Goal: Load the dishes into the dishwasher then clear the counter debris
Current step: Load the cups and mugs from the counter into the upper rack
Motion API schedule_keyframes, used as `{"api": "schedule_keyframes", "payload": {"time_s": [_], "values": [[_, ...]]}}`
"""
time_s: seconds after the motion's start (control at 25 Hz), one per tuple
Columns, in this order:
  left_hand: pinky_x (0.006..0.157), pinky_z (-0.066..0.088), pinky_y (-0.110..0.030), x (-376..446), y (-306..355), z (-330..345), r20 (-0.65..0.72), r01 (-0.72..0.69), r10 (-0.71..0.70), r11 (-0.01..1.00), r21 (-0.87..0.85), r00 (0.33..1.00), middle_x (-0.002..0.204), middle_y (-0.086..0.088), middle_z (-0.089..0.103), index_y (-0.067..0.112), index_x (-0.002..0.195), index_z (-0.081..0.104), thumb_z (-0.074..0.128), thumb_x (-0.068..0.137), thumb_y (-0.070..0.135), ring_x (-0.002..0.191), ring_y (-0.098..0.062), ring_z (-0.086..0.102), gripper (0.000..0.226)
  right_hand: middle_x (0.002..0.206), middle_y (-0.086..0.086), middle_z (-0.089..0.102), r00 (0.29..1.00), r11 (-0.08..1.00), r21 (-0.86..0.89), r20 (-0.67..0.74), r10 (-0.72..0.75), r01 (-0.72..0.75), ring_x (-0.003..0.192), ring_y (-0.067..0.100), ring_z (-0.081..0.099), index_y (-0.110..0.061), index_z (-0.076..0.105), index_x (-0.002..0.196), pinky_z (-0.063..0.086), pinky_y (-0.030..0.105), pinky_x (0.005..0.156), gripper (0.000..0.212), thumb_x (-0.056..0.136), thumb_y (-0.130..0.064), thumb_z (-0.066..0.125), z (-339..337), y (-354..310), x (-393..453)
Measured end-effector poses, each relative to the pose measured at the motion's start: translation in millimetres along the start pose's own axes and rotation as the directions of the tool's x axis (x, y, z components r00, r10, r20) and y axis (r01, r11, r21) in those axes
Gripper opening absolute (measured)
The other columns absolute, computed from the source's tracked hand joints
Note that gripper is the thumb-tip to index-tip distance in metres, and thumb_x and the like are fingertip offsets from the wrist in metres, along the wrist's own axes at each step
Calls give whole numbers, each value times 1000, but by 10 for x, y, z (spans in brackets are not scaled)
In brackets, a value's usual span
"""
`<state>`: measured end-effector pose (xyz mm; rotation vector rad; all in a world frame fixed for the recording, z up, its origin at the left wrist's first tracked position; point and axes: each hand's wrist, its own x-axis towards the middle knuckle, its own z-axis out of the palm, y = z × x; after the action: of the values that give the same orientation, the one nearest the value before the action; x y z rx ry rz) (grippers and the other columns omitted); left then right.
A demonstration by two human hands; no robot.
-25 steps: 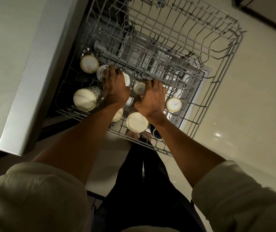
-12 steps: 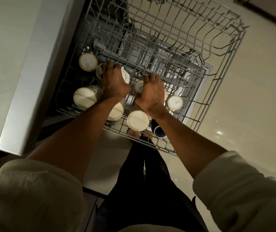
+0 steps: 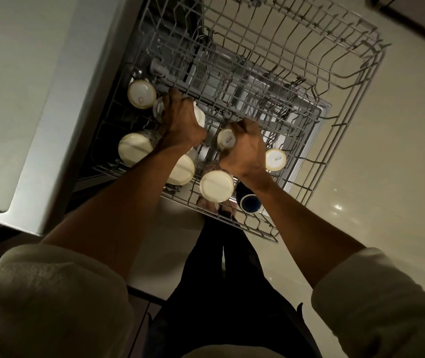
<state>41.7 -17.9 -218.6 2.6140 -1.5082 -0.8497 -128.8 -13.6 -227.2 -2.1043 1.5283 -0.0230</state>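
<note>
Dishwasher rack (image 3: 355, 81) pulled out over the floor, wire, mostly bare toward its far edge; cups cluster at near-left corner. Tabletop (image 3: 25, 99) edge runs along rack's left side.

Left hand (image 3: 180, 122) grips an upturned white cup (image 3: 198, 116) near the rack's left edge, fingers curled over it. Right hand (image 3: 245, 148) is just right of it, fingers curled down onto the small labelled cup (image 3: 226, 142) w/ base up; can't tell whether it also hooks rack wire.

Step, imo: seating cups over tines. Do it well: keep mouths down, long axis roughly vertical, base facing camera, slight tilt ok for drainage, no cup touching its neighbour (image 3: 216, 186).
</note>
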Motion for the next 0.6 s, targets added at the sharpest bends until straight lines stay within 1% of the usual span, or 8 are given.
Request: {"api": "schedule_keyframes", "payload": {"time_s": [0.08,0.12,0.24,0.32,0.4,0.48,0.6], "values": [[105,41,-45,-20,-16,29,-21,0,0,1000,-1,1000,141,-14,39,10,122,62,86,62,27,134,-33,34,66,123,5,53,999,999,54,-49,-1,4,110,22,54,-17,57,133,56,39,87,80,58,-27,82,17,14,-55],[104,42,-46,-31,-18,40,-29,1,-1,1000,3,1000,141,-13,39,9,122,61,86,62,28,134,-34,35,67,121,4,53,998,997,82,-68,6,-1,107,21,55,-15,58,130,56,38,86,78,57,-27,81,20,20,-81],[103,43,-49,-58,8,45,-31,15,-15,1000,-6,999,139,-13,44,8,124,58,84,61,26,131,-34,37,70,122,9,54,998,993,113,-57,31,-24,111,25,54,-10,59,128,53,41,93,76,58,-24,84,-12,32,-144],[102,44,-46,-101,27,26,-59,47,-51,997,-59,997,137,-12,47,8,124,58,83,62,24,130,-33,39,69,125,12,55,998,994,98,-39,52,-48,115,27,53,-9,58,129,51,43,96,76,60,-19,86,-28,37,-144],[102,43,-41,-165,28,20,-111,79,-92,990,-118,990,134,-11,49,9,125,58,82,62,25,129,-32,40,69,124,13,58,997,995,72,-35,66,-64,116,29,53,-8,58,129,49,44,98,72,63,-18,85,-20,34,-108],[99,45,-40,-252,25,32,-170,48,-72,988,-145,983,132,-9,50,10,124,58,80,60,26,126,-31,42,69,120,11,62,997,997,46,-35,61,-60,113,29,55,-8,60,124,48,45,96,66,63,-21,83,4,45,-68],[97,44,-40,-373,43,59,-216,-74,41,986,-148,975,130,-8,50,11,124,58,76,58,27,123,-30,42,70,113,9,66,997,998,31,-49,52,-50,107,28,58,-10,63,119,51,44,90,61,61,-21,80,52,65,-40]]}}
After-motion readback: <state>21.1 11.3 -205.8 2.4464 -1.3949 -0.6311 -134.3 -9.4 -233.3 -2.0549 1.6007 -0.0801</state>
